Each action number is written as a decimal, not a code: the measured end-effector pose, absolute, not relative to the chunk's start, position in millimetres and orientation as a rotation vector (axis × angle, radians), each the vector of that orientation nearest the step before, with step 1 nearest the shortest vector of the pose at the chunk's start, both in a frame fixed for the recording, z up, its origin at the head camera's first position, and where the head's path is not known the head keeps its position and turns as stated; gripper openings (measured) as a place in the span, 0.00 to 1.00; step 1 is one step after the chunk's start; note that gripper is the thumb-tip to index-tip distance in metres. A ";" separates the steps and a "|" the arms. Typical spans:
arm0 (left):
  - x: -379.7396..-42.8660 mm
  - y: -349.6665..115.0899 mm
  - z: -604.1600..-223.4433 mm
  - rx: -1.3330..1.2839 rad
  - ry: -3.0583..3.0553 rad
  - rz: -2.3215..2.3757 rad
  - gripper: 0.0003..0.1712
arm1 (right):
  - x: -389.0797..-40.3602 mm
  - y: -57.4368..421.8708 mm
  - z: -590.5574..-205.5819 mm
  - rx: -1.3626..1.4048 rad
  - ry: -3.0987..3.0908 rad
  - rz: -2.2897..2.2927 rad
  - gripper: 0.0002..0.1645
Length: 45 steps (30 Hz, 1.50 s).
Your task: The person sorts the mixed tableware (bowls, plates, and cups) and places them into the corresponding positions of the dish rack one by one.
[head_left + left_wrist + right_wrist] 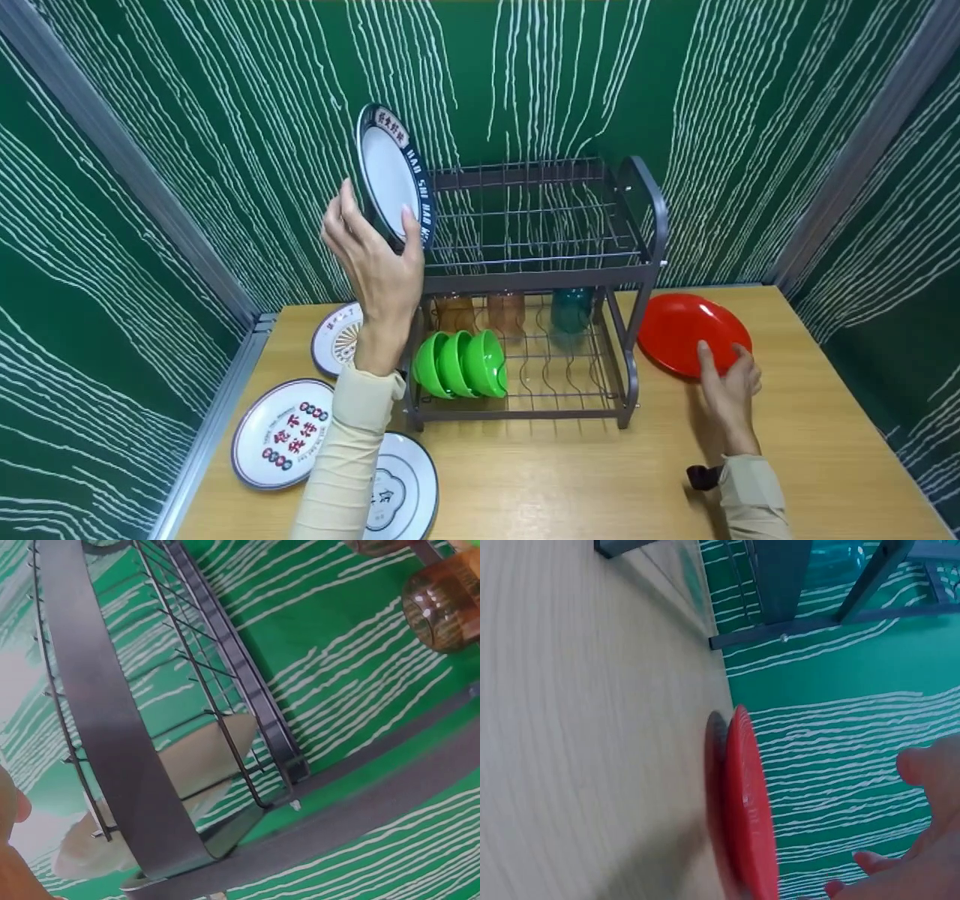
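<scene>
My left hand (379, 262) is raised at the left end of the dish rack's upper tier (540, 277). Its thumb lies on the face of a white plate (390, 176) with a dark lettered rim, the fingers behind. That plate stands steeply tilted, its lower edge by the rack's end. Over at the right, a red plate (686, 330) lies on the table beside the rack. My right hand (729, 386) reaches over its near edge, thumb and fingers spread. In the right wrist view, the fingers (930, 840) are apart from the red plate (750, 817) and hold nothing.
Three green bowls (459, 364) lean in a row on the lower tier. Behind them are amber cups (506, 311) and a teal cup (571, 309). Several patterned white plates (281, 435) lie on the table at the left. Green walls with white streaks surround the table.
</scene>
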<state>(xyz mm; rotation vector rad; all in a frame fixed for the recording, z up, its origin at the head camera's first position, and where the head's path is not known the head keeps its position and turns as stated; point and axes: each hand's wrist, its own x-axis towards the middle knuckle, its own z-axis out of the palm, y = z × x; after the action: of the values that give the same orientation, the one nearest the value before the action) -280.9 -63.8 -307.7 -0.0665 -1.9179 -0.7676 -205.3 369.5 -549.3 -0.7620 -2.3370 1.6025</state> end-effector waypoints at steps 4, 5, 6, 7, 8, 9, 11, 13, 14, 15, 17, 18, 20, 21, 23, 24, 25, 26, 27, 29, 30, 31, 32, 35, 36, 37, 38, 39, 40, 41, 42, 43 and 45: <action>-274.0 -60.3 -309.1 -0.095 -1.868 -0.773 0.42 | -206.7 376.0 -556.1 -0.848 -2.348 1.641 0.57; -272.3 -59.5 -309.3 -0.106 -1.853 -0.779 0.41 | -207.3 377.2 -557.2 -0.860 -2.347 1.654 0.58; -270.8 -58.8 -309.7 -0.116 -1.839 -0.784 0.41 | -207.9 378.0 -557.7 -0.874 -2.341 1.673 0.59; -269.2 -58.1 -310.1 -0.125 -1.826 -0.789 0.41 | -208.6 378.8 -558.5 -0.889 -2.335 1.692 0.59; -267.7 -57.3 -310.7 -0.134 -1.815 -0.796 0.41 | -209.4 379.3 -559.4 -0.899 -2.325 1.708 0.60; -266.0 -56.5 -311.2 -0.142 -1.807 -0.798 0.40 | -210.2 379.7 -560.2 -0.908 -2.315 1.724 0.60; -262.4 -54.8 -312.3 -0.160 -1.792 -0.800 0.40 | -211.2 380.6 -561.4 -0.927 -2.292 1.762 0.61; -258.6 -53.0 -313.7 -0.180 -1.776 -0.800 0.39 | -212.2 381.5 -562.6 -0.950 -2.260 1.813 0.61; -256.7 -51.9 -314.4 -0.190 -1.768 -0.801 0.39 | -212.3 381.9 -562.9 -0.958 -2.248 1.835 0.62; -254.7 -50.9 -314.9 -0.200 -1.760 -0.801 0.39 | -212.6 382.5 -563.4 -0.964 -2.240 1.855 0.62; -251.0 -48.5 -316.8 -0.217 -1.745 -0.802 0.39 | -212.8 383.5 -564.4 -0.973 -2.221 1.894 0.63; -249.0 -47.0 -317.8 -0.228 -1.739 -0.806 0.38 | -212.9 384.1 -565.1 -0.978 -2.205 1.917 0.64; -245.4 -44.4 -320.0 -0.251 -1.730 -0.818 0.38 | -213.3 385.3 -566.7 -0.980 -2.184 1.949 0.64; -243.5 -43.1 -321.3 -0.261 -1.729 -0.823 0.38 | -213.5 385.8 -567.7 -0.985 -2.170 1.969 0.64; -239.6 -40.6 -324.2 -0.282 -1.732 -0.838 0.38 | -214.3 386.6 -569.9 -0.995 -2.144 2.001 0.64; -237.7 -39.4 -325.6 -0.293 -1.734 -0.846 0.38 | -214.7 387.1 -570.8 -1.005 -2.126 2.021 0.64; -235.9 -38.4 -327.2 -0.302 -1.736 -0.849 0.37 | -215.4 387.7 -571.7 -1.013 -2.117 2.032 0.64; -234.0 -37.4 -328.7 -0.310 -1.737 -0.854 0.37 | -215.8 387.9 -572.3 -1.022 -2.112 2.036 0.64; -232.1 -36.4 -330.2 -0.322 -1.734 -0.859 0.37 | -216.4 388.5 -573.2 -1.027 -2.118 2.023 0.64; -228.9 -34.6 -333.1 -0.342 -1.730 -0.864 0.37 | -217.6 389.8 -574.5 -1.035 -2.125 2.003 0.63; -227.3 -33.6 -334.5 -0.353 -1.728 -0.865 0.37 | -218.0 390.4 -575.2 -1.035 -2.134 1.983 0.63; -225.6 -32.7 -336.1 -0.363 -1.727 -0.867 0.37 | -218.3 391.1 -575.8 -1.031 -2.147 1.959 0.62; -223.9 -31.7 -337.8 -0.373 -1.726 -0.871 0.37 | -218.6 391.7 -576.5 -1.028 -2.154 1.939 0.61; -218.6 -28.3 -342.8 -0.403 -1.733 -0.891 0.36 | -219.5 394.4 -578.7 -1.023 -2.174 1.882 0.56; -216.7 -27.2 -344.4 -0.408 -1.741 -0.897 0.36 | -219.8 395.4 -579.4 -1.019 -2.192 1.852 0.53; -214.8 -26.1 -346.0 -0.411 -1.750 -0.902 0.36 | -220.2 396.4 -579.9 -1.019 -2.207 1.829 0.51; -213.0 -25.1 -347.7 -0.413 -1.761 -0.904 0.36 | -220.8 397.5 -580.4 -1.023 -2.220 1.806 0.50; -211.3 -24.1 -349.3 -0.415 -1.769 -0.904 0.36 | -221.4 398.6 -580.9 -1.026 -2.237 1.776 0.48; -209.7 -23.3 -351.1 -0.415 -1.780 -0.901 0.36 | -222.0 399.5 -581.4 -1.031 -2.246 1.756 0.47; -208.2 -22.5 -352.9 -0.416 -1.788 -0.898 0.36 | -222.6 400.4 -581.7 -1.036 -2.256 1.738 0.45; -206.8 -21.5 -354.7 -0.416 -1.796 -0.894 0.35 | -223.2 401.0 -582.0 -1.046 -2.264 1.721 0.44; -205.8 -20.6 -356.6 -0.420 -1.797 -0.894 0.35 | -224.0 401.4 -581.9 -1.053 -2.268 1.702 0.43; -204.1 -18.6 -360.4 -0.428 -1.794 -0.894 0.35 | -225.6 402.0 -582.3 -1.067 -2.275 1.659 0.40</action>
<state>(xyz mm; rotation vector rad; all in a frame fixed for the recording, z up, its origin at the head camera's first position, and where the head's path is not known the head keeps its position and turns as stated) -204.1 -18.6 -360.4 -0.4278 -1.7940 -0.8942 -225.6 402.0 -582.3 -1.0669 -2.2746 1.6586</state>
